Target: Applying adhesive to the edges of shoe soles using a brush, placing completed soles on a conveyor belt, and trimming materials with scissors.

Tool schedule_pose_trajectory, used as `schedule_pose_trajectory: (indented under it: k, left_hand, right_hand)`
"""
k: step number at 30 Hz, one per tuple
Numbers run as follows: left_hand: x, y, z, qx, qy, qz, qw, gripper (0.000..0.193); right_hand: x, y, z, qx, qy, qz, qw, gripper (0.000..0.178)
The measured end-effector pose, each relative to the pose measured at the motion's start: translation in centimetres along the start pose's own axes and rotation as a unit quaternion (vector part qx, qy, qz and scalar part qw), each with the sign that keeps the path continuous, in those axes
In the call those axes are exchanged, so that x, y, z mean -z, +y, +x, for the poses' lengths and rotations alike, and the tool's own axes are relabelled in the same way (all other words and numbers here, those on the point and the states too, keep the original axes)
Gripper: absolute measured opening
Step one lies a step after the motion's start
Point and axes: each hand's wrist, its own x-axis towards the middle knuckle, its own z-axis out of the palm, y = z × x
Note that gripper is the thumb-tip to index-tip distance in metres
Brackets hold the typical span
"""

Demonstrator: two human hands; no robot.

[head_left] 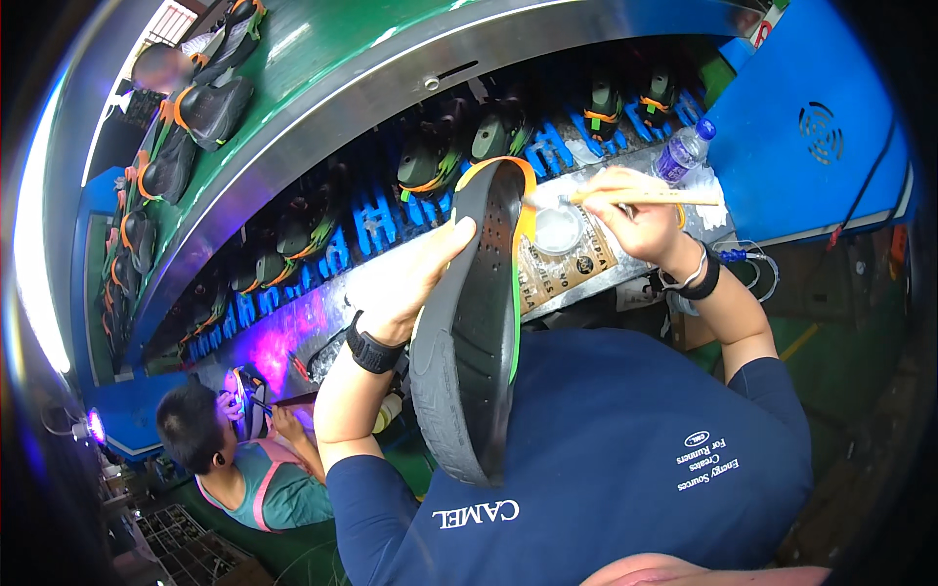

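Observation:
My left hand is closed on a black shoe sole with orange and green edging, its thumb on the near face. The sole stands on edge, its orange-trimmed end up and the other end close to my chest. Pinched in my right hand is a brush with a pale wooden handle. Its bristle end points toward the sole's orange rim; whether they touch I cannot tell. Just below the brush sits a small round bowl with whitish contents, on a brown printed sheet.
A purple-labelled bottle stands beyond my right hand. Several shoes rest along the blue rack ahead; more line a green belt above. A co-worker handles a shoe at the left. A blue panel bounds the right.

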Motion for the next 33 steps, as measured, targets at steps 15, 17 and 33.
schedule_pose_trajectory:
  k: [15,17,33]
  left_hand:
    - [-0.9,2.5,1.0,-0.038,-0.075,0.094,0.992,0.061]
    - [-0.6,2.7,1.4,-0.044,-0.069,0.103,0.991,0.062]
    - [0.6,1.8,2.8,-0.075,-0.063,0.21,0.973,0.066]
  right_hand:
    - [-1.5,-1.8,0.9,0.015,-0.01,0.046,0.999,0.008]
    - [-1.4,-2.8,0.9,0.029,-0.048,0.032,0.998,0.009]
    - [-0.5,-6.7,-1.3,0.037,-0.169,0.162,0.972,0.016]
